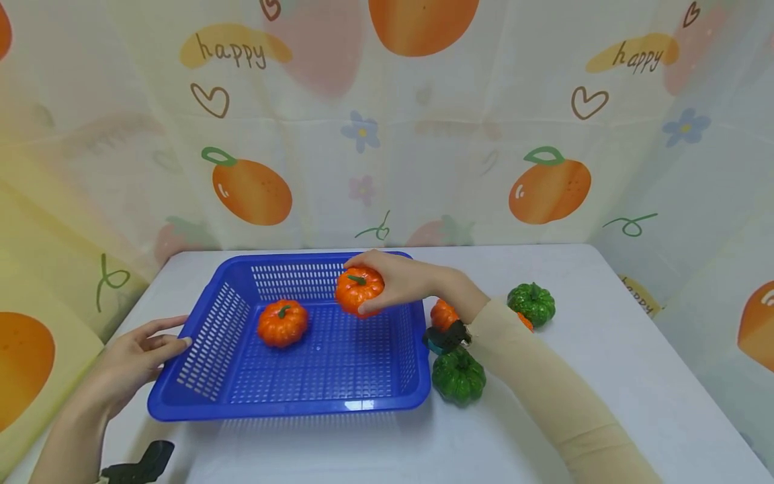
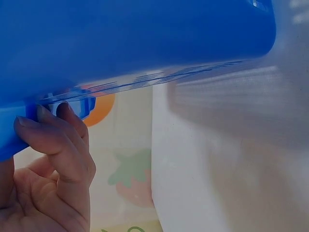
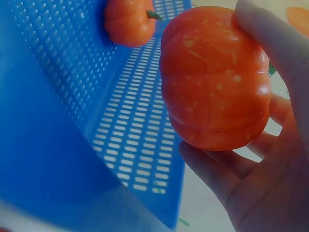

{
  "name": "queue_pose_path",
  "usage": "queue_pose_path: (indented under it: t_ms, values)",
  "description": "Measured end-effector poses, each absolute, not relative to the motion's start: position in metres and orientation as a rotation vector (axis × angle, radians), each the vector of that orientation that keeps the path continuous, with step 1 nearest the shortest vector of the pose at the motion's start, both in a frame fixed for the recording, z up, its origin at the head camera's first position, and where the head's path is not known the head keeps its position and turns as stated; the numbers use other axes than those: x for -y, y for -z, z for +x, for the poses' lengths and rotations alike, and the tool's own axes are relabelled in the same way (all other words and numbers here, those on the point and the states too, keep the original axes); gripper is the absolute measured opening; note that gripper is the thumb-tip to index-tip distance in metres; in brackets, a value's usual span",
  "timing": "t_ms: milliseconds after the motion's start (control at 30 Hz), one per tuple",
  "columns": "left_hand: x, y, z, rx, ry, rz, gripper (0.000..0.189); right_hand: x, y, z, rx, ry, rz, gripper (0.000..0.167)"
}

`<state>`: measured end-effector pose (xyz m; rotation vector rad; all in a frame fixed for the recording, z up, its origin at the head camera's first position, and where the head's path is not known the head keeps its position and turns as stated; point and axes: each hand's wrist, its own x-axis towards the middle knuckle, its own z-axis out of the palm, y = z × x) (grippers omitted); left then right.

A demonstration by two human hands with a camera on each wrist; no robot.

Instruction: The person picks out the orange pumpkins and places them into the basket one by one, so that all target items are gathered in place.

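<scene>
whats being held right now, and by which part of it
The right grip holds an orange pumpkin around its rounded sides, leaving the stem free; the left grip holds the blue basket by the rim at its left end.

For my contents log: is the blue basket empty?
Not empty: one orange pumpkin rests on the floor of the blue basket. The right hand grips a second orange pumpkin.
</scene>
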<state>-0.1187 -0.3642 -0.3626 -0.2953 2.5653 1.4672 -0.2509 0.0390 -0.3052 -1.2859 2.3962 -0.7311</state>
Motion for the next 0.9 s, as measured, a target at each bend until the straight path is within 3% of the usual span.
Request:
queue_pose_path:
  t_ms: [900]
  values:
    - [0.364, 0.361, -0.118, -2.572, -1.466, -0.29, 0.068, -0.001, 0.325, -0.257, -2.372, 0.637, -1.199, 0.071]
